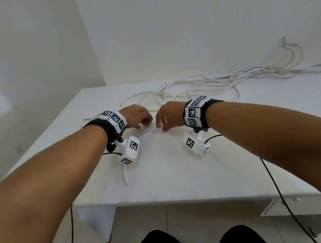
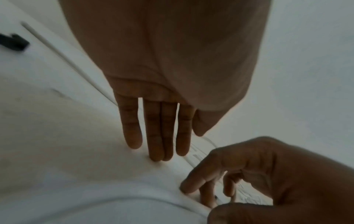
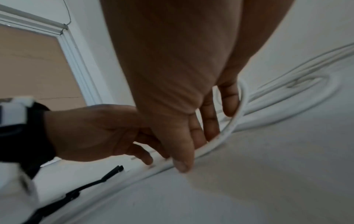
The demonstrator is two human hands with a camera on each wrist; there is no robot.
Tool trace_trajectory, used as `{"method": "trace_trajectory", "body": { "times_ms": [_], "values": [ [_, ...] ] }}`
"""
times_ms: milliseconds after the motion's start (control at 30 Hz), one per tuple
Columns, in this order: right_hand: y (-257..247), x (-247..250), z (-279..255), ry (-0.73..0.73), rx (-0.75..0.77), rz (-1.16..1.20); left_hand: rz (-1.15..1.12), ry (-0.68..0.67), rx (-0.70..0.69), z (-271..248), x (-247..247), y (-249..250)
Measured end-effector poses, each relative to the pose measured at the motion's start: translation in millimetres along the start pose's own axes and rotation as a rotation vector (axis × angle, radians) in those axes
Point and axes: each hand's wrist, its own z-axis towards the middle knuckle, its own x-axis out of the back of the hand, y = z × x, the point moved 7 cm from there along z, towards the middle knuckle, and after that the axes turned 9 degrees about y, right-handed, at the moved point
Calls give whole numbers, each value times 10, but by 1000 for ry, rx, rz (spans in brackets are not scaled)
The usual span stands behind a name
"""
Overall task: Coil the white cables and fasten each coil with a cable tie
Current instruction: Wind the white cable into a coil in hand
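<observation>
— Forearms frame it: left hand (image 1: 138,115) flat, fingers straight on the table (image 1: 181,169); right hand (image 1: 168,116) pinching the white cable (image 3: 228,130) at the desk.

— Then, I'd say, anchor left and draw even loops from the tangle (image 1: 221,80) behind.

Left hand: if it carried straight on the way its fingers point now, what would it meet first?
Probably the right hand, which lies just beyond and to one side of the left hand's fingertips. These already sit at the tabletop beside the white cable; depth is unclear.
</observation>
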Motion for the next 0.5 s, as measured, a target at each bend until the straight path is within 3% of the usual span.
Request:
{"method": "trace_trajectory", "body": {
  "times_ms": [233, 500],
  "values": [
    [37, 274, -515, 278, -12, -4, 84, 52, -78, -511, -112, 198],
    [287, 796, -943, 529, -96, 124, -562, 24, -32, -800, -222, 499]
  ]
}}
